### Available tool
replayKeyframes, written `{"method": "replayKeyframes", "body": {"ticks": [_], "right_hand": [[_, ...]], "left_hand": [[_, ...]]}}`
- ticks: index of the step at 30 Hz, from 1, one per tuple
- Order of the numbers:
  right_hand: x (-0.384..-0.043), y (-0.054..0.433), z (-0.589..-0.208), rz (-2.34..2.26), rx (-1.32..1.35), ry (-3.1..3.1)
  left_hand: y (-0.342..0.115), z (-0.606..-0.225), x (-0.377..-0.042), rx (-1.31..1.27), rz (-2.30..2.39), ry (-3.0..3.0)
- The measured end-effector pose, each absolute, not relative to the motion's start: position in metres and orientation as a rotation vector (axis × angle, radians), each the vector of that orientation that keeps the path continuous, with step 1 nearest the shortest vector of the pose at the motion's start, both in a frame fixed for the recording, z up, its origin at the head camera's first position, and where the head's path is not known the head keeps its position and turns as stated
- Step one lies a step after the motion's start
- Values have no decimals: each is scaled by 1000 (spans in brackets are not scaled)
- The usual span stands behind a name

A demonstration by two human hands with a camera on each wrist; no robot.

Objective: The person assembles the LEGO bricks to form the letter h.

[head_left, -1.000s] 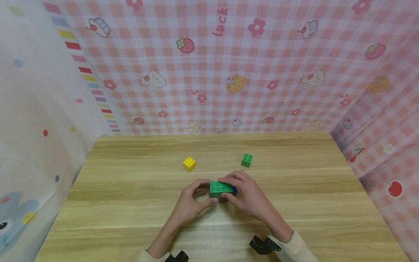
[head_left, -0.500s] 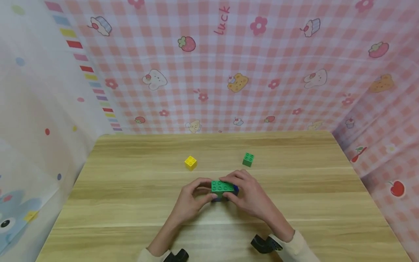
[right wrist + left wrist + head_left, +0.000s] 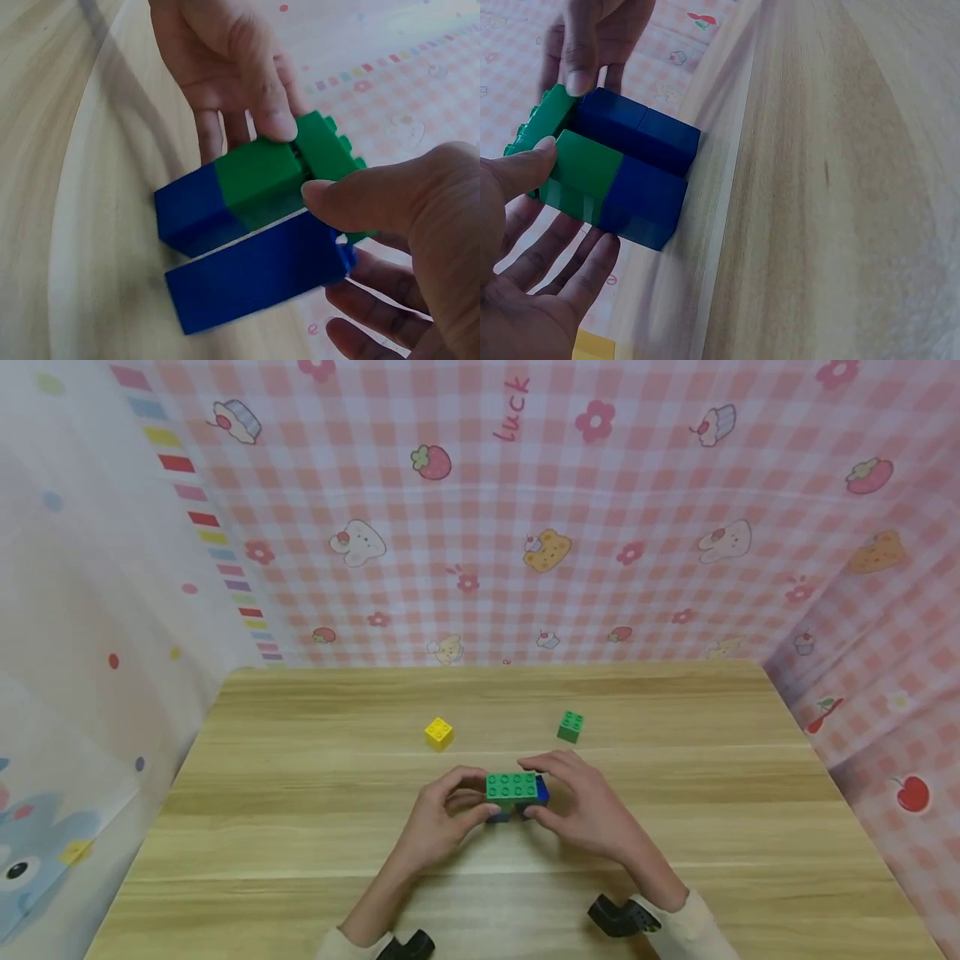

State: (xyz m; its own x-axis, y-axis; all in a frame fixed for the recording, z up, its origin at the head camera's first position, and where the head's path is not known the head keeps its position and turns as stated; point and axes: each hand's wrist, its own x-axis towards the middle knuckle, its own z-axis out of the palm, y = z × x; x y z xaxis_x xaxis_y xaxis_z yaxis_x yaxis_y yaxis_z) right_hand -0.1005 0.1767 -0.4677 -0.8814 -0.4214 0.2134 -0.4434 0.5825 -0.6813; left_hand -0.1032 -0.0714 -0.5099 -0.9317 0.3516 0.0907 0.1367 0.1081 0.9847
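A build of toy bricks sits under both hands at the middle of the table. Its top is a long studded green brick (image 3: 512, 786) laid across two side-by-side columns. One column has a green brick (image 3: 262, 180) above a blue brick (image 3: 645, 202); the other is blue bricks (image 3: 255, 274), whose studs stick out past the top brick's right end. My left hand (image 3: 446, 818) pinches the green-and-blue column, thumb in front and fingers behind. Around the blue column, my right hand (image 3: 581, 802) has loosely spread fingers, its thumb (image 3: 322, 196) right at the column's upper edge.
Farther back on the wooden table (image 3: 300, 777) stand a small yellow brick (image 3: 439, 734) on the left and a small green brick (image 3: 571, 727) on the right. A pink checked cloth (image 3: 480, 527) hangs behind the table's far edge.
My right hand has spread its fingers and slid slightly right, off the long green brick, uncovering its right end and the blue studs. The left hand keeps its hold.
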Motion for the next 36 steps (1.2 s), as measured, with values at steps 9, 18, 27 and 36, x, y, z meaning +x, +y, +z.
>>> {"method": "replayKeyframes", "body": {"ticks": [9, 18, 27, 36], "right_hand": [[-101, 184, -481, 1273, 693, -2770], [-100, 181, -487, 1282, 681, -2729], [-99, 181, -483, 1269, 677, -2725], [-100, 180, -481, 1307, 706, -2668]], "left_hand": [[-71, -509, -103, 455, 1917, 2197], [-71, -508, -103, 476, 1921, 2196], [-71, -508, -103, 463, 1920, 2196], [-73, -508, -104, 464, 1920, 2194]]}}
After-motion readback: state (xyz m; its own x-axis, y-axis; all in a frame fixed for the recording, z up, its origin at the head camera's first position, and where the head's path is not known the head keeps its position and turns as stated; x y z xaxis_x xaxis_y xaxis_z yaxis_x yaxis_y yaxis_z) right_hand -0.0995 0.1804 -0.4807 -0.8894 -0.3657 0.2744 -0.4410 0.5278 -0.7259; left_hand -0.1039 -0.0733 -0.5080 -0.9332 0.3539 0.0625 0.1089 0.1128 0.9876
